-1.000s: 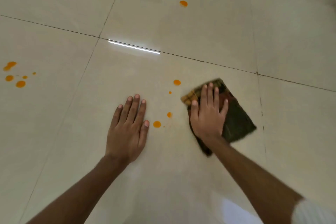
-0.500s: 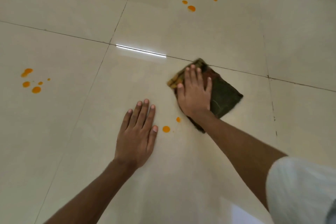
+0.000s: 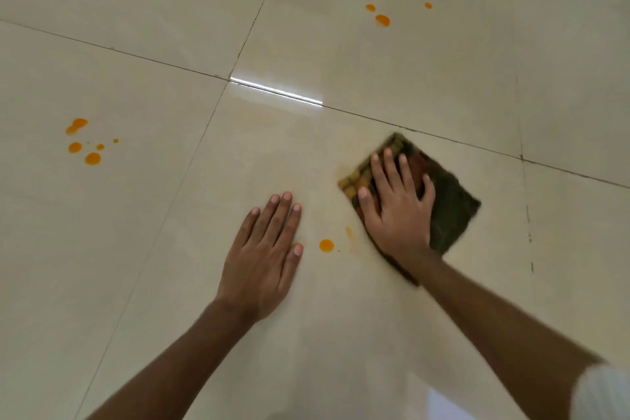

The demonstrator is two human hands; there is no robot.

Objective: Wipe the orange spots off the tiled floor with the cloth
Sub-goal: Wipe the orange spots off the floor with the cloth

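A dark folded cloth (image 3: pixel 450 208) with a yellow checked edge lies on the cream tiled floor (image 3: pixel 170 249). My right hand (image 3: pixel 397 211) presses flat on the cloth, fingers spread. My left hand (image 3: pixel 269 256) rests flat on the tile to the left, holding nothing. Between the two hands sits one round orange spot (image 3: pixel 326 245), with a faint orange smear (image 3: pixel 349 232) beside it near the cloth. A cluster of orange spots (image 3: pixel 85 143) lies far left. Another cluster of orange spots (image 3: pixel 378 12) lies at the top, on a farther tile.
Dark grout lines (image 3: pixel 426 133) cross the floor between large glossy tiles. A bright light reflection (image 3: pixel 276 91) shines on the grout line ahead. A white sleeve (image 3: pixel 600 395) shows at the bottom right corner.
My right hand slid the cloth away and to the left over the upper spots, then back toward me and to the right. Those spots are gone, one is smeared. My left hand stayed planted.
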